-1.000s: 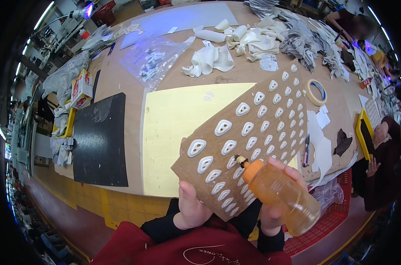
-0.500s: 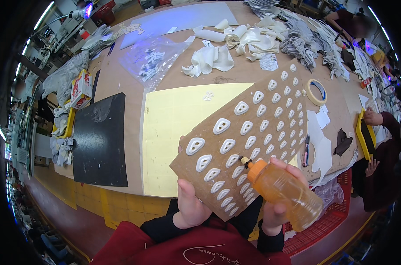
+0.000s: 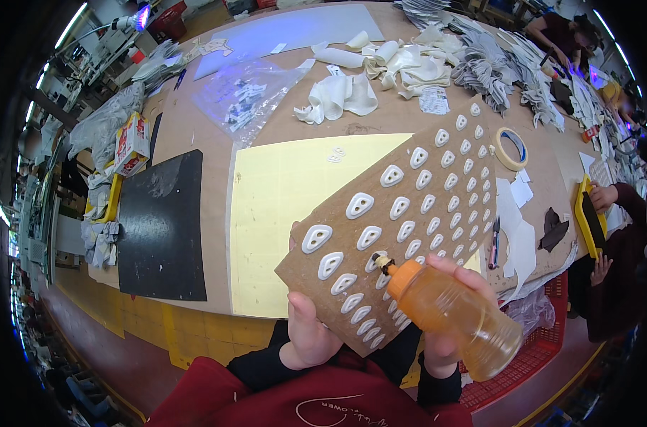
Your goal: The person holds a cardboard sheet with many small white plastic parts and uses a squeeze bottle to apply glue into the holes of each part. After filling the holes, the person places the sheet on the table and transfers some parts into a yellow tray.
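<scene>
A brown board [image 3: 316, 213] tilts in front of me, set with rows of small white two-holed pieces [image 3: 359, 206]. My left hand [image 3: 311, 333] grips the board's near left edge, thumb on top and the other fingers mostly hidden beneath. In my right hand [image 3: 448, 341] is a clear plastic squeeze bottle [image 3: 473, 320] with an orange cap and amber liquid inside. The bottle leans toward the board, and its dark-and-pale nozzle tip [image 3: 380, 262] is at one of the white pieces. Whether the tip touches that piece I cannot tell.
Under the board lies a yellow sheet [image 3: 266, 213], beside a black mat [image 3: 161, 228]. A tape roll [image 3: 510, 149] and pens [image 3: 494, 243] lie to the right. White fabric scraps [image 3: 337, 96] sit farther back. A co-worker at right holds a yellow frame [image 3: 588, 220].
The bottle has shifted slightly left and down, moving its nozzle from beside one white piece onto a neighbouring one. The board has moved very slightly right.
</scene>
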Action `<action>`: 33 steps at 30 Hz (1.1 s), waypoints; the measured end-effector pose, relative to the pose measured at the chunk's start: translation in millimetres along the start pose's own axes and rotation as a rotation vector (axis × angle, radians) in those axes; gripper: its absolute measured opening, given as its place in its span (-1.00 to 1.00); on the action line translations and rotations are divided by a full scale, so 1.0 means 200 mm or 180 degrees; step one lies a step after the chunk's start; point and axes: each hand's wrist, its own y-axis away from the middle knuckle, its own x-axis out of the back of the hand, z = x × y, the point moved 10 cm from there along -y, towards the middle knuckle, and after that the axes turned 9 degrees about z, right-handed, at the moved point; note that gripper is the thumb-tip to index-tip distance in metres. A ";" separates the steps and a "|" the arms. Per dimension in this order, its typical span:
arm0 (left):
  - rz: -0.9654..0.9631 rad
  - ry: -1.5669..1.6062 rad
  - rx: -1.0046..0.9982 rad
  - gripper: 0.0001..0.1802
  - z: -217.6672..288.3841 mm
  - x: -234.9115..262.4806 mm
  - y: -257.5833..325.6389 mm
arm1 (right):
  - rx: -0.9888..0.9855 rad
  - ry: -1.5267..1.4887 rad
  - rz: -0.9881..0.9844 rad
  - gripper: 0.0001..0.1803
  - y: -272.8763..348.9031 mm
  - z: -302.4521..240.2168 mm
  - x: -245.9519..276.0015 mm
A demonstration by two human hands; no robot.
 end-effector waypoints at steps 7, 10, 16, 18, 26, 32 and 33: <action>0.0114 -0.0021 0.0012 -0.20 0.00 0.02 -0.01 | 0.0027 0.0104 -0.0175 -0.21 0.02 0.00 -0.03; 0.0135 -0.0062 0.0015 -0.21 0.01 0.03 -0.01 | -0.0237 0.0225 -0.0059 -0.20 0.04 0.03 -0.02; 0.0302 0.0043 0.0135 -0.30 0.03 0.05 -0.05 | -0.0850 -0.0102 0.0902 -0.20 0.09 0.12 0.09; 0.0428 0.0078 -0.0001 -0.33 0.08 0.06 -0.08 | -0.0942 -0.0307 0.1060 -0.21 0.10 0.18 0.14; 0.0589 0.0505 0.0284 -0.45 0.09 0.06 -0.27 | -0.1292 -0.1121 0.2687 -0.24 0.23 0.21 0.64; 0.0601 0.0413 -0.0241 -0.45 0.15 -0.08 -0.21 | -0.1113 -0.1137 0.2944 -0.22 0.41 0.11 0.83; 0.0606 0.0485 -0.0266 -0.44 0.14 -0.11 -0.21 | -0.0986 -0.1133 0.2919 -0.22 0.40 0.09 0.85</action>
